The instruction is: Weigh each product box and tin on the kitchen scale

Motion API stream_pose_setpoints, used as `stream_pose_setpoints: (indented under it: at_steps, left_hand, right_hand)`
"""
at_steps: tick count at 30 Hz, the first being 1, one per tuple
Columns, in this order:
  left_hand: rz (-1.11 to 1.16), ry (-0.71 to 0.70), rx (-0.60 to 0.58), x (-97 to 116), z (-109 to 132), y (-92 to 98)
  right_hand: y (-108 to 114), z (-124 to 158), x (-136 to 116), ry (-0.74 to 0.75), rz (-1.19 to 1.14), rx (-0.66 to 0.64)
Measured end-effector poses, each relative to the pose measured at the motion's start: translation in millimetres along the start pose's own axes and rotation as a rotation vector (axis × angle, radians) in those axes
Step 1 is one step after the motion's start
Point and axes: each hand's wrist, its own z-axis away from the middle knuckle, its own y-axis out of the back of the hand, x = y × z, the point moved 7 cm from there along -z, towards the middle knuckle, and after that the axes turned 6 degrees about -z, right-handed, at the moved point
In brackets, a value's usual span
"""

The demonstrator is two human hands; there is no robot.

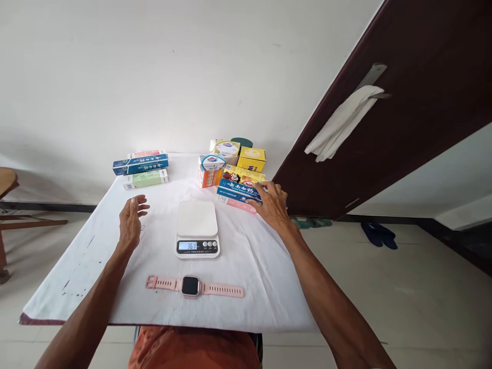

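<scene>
My right hand (273,202) is at the right-hand group of boxes, its fingers and thumb closed around the right end of a blue toothpaste box (238,190). That box lies on top of a pink and white box (240,204), against a yellow box with a cartoon figure (246,175). My left hand (131,218) hangs over the left side of the table with fingers apart, holding nothing. Between my hands stands a white kitchen scale (197,219), its pan bare and its display reading about 361. A pink smartwatch (190,286) is stretched out in front of the scale.
Several boxes stand behind the right group, including a yellow one (251,159) and an orange-white one (210,177). At the back left, a blue box (140,164) and a green box (146,179) are gathered. A dark door (384,128) with a white cloth (342,125) is to the right.
</scene>
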Motion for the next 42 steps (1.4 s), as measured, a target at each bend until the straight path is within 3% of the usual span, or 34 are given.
stream_pose_setpoints:
  at_steps: [4,9,14,18,22,26,31,36,42]
  left_hand:
    - [-0.016,-0.008,-0.009,-0.7,-1.4,-0.2]
    - [-0.067,-0.012,-0.036,3.4,2.4,-1.0]
    - [-0.141,0.0,-0.085,-1.0,3.5,-5.8]
    - [-0.164,0.034,-0.133,0.6,1.0,-5.6]
    - [-0.274,-0.015,-0.214,17.2,-26.1,-4.5]
    - [-0.664,-0.207,-0.211,31.5,-79.6,-11.9]
    - [-1.218,-0.271,-0.312,6.9,-131.3,-36.3]
    - [-1.355,-0.31,-0.375,-16.7,-139.1,-44.2]
    - [-1.408,-0.299,-0.364,-9.1,-145.2,-43.3]
  right_hand:
    - [-1.5,0.9,-11.3,0.022,0.021,0.0]
    - [7.4,24.9,-49.2,0.12,-0.105,0.098]
    - [-16.7,64.7,-69.6,0.158,-0.478,-0.013]
    - [-34.3,80.1,-70.0,0.107,-0.594,-0.073]
    - [-38.0,82.4,-65.5,0.055,-0.607,-0.085]
    - [-38.5,83.1,-65.2,0.055,-0.61,-0.096]
    - [-38.9,84.2,-64.1,0.046,-0.609,-0.077]
    - [-37.1,82.9,-64.0,0.05,-0.597,-0.054]
    - [-37.9,81.2,-64.2,0.039,-0.583,-0.067]
